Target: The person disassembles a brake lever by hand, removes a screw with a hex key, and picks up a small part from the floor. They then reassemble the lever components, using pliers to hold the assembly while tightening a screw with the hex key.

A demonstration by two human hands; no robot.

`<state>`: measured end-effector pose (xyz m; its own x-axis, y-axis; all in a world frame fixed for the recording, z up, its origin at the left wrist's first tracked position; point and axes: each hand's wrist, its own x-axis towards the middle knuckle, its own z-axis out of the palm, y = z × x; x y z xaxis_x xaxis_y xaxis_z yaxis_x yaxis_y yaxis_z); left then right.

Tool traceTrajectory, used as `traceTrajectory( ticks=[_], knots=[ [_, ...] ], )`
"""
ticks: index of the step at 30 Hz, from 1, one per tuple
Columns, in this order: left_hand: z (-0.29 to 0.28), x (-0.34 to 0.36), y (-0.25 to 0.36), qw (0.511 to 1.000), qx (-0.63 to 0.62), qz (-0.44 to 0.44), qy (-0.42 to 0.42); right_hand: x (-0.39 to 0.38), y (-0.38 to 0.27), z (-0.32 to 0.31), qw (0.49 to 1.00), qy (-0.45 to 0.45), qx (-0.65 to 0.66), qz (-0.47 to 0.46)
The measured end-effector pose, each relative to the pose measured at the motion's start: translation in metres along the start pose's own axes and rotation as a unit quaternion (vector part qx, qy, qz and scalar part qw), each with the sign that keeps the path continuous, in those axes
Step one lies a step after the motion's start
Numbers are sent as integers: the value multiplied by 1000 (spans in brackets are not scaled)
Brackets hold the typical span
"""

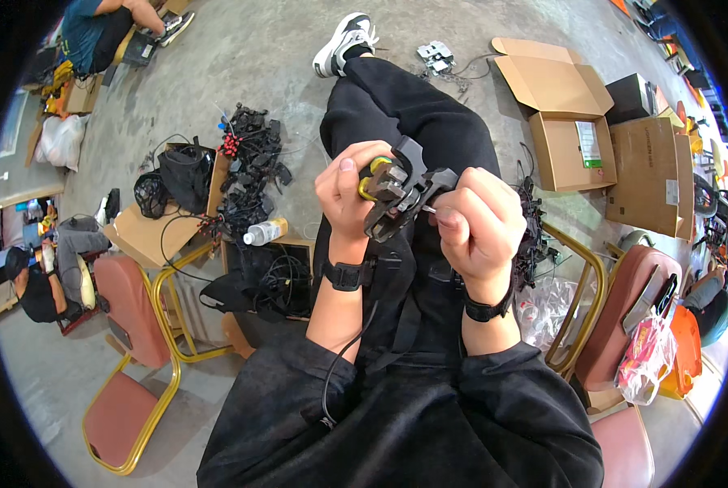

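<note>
Above my lap, a black mechanical assembly with claw-like dark parts and some bare metal is held up. My left hand is closed around its left side, where a curved yellow piece shows beside the fingers. From the right, my right hand pinches a thin metal rod between thumb and curled fingers; its tip points at the assembly. The rest of the rod is hidden in the fist, so its kind is unclear. Each wrist wears a black strap, the left one with a cable running along the forearm.
On the floor at left lie a heap of black parts, a plastic bottle and a box of cables. An open cardboard box stands at right. Chairs flank me. Small metal parts lie ahead.
</note>
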<state>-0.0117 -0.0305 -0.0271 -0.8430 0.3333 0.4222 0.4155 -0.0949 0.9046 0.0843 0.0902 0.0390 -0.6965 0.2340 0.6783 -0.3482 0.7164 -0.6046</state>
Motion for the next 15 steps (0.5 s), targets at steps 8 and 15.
traceTrajectory(
  ticks=[8, 15],
  knots=[
    [-2, -7, -22, 997, -56, -21, 58, 0, -8, 13, 995, -13, 78, 55],
    [-9, -7, -32, 999, -31, 11, 29, 7, -16, 14, 996, -92, 9, 0]
  ],
)
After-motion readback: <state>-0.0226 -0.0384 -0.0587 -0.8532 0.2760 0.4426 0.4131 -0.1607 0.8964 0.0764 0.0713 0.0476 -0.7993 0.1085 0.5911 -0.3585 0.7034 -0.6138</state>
